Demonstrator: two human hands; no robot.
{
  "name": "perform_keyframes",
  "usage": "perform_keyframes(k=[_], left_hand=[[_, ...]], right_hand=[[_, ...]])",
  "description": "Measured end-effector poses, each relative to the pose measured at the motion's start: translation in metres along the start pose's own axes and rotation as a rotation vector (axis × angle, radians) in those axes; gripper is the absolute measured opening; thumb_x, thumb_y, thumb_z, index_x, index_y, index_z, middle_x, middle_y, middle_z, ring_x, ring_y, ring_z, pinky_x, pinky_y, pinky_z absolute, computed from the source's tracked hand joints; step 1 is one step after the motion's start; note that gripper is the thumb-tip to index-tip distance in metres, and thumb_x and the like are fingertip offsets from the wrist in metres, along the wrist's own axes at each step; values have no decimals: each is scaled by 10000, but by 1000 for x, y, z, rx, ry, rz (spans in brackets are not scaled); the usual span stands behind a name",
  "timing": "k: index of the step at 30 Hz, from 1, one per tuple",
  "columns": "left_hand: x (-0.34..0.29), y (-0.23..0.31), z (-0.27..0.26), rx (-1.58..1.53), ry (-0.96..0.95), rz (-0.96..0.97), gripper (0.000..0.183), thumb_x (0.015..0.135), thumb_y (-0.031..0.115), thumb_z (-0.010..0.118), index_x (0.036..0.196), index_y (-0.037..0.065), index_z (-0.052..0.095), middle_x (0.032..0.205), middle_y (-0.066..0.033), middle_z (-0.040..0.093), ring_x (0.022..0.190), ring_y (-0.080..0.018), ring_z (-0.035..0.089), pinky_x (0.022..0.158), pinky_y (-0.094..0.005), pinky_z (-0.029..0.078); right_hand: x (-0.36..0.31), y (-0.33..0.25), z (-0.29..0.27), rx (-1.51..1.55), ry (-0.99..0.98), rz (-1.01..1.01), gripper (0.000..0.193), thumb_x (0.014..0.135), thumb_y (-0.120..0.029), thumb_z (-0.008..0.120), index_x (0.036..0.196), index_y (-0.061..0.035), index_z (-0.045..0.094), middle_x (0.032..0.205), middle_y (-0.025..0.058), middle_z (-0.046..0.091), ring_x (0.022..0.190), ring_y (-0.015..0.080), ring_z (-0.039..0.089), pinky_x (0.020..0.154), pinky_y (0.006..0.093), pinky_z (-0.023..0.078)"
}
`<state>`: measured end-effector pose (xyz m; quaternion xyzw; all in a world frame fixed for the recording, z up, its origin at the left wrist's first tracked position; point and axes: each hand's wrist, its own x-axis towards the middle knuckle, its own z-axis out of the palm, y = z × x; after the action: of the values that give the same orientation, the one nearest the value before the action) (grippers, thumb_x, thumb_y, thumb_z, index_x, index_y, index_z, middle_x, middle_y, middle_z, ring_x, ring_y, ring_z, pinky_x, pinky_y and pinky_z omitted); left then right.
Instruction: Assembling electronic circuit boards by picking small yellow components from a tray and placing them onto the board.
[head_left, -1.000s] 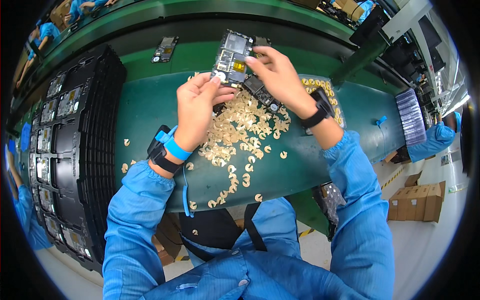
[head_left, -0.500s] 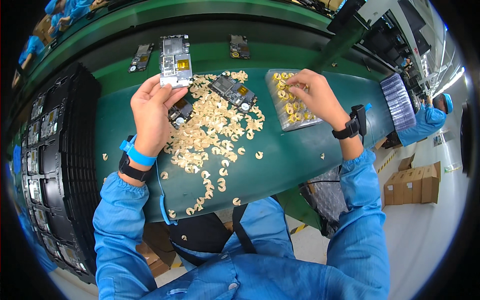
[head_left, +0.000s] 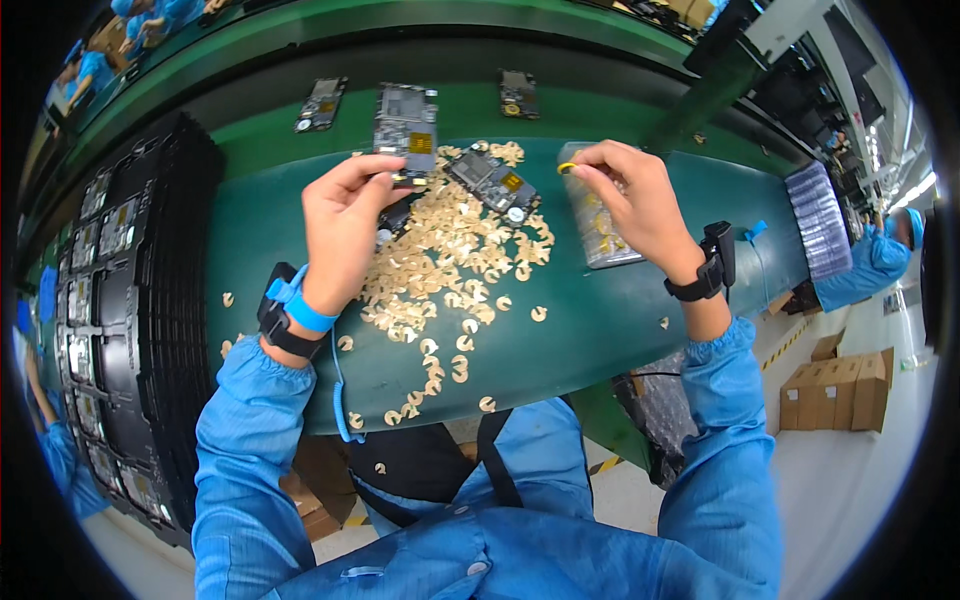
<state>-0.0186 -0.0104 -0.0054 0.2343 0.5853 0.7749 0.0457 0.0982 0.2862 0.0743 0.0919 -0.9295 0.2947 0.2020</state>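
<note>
My left hand (head_left: 342,225) pinches a circuit board (head_left: 407,118) by its lower end, between thumb and fingers, holding it up above the bench. With thumb and forefinger closed, my right hand (head_left: 638,205) grips a small yellow round part (head_left: 567,168). Below that hand lies a clear plastic tray (head_left: 600,248) of similar yellow parts, partly covered by the hand. A heap of small cream C-shaped pieces (head_left: 440,255) spreads over the green mat. A second circuit board (head_left: 493,184) rests on the heap; another lies mostly hidden behind my left hand.
Two more boards (head_left: 320,105) (head_left: 518,93) lie along the far ledge. Stacked black trays (head_left: 140,300) stand at the left; clear ribbed trays (head_left: 820,215) are at the right. A blue coiled cord (head_left: 338,385) hangs from my left wrist. Cartons (head_left: 835,390) and co-workers (head_left: 868,265) are beyond.
My right hand has lifted a yellow part from the clear tray and holds it above the tray's far left corner. The board in my left hand has tilted, and the whole view has shifted slightly.
</note>
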Motion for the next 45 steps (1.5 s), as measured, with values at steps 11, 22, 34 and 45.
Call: perform_keyframes(k=[11,22,34,45], left_hand=[[-4,5,4,263,-29,102,153,1013,77,667,1067,-55,724,952,-21,717,864,-50,608,747,-224,493],[-6,8,9,210,35,43,163,1022,107,674,1020,-47,727,886,9,702,779,-14,584,664,-182,459],[-8,5,11,216,61,70,172,1020,100,670,1041,-62,724,901,-15,720,794,-30,607,685,-201,488],[-7,7,15,197,43,66,152,1012,73,674,1057,-63,725,951,-40,728,845,-71,646,756,-217,522]], right_hand=[[55,-47,111,603,-211,96,200,985,-152,692,992,47,680,786,38,669,689,72,562,624,267,470],[42,-43,124,754,-124,143,147,983,-105,678,994,41,668,813,0,645,715,41,544,627,233,455],[38,-47,128,696,-57,125,114,902,-67,706,899,39,665,698,-19,535,611,35,445,536,246,364],[37,-52,124,678,3,93,94,826,-23,709,864,30,641,710,8,507,581,61,408,529,272,346]])
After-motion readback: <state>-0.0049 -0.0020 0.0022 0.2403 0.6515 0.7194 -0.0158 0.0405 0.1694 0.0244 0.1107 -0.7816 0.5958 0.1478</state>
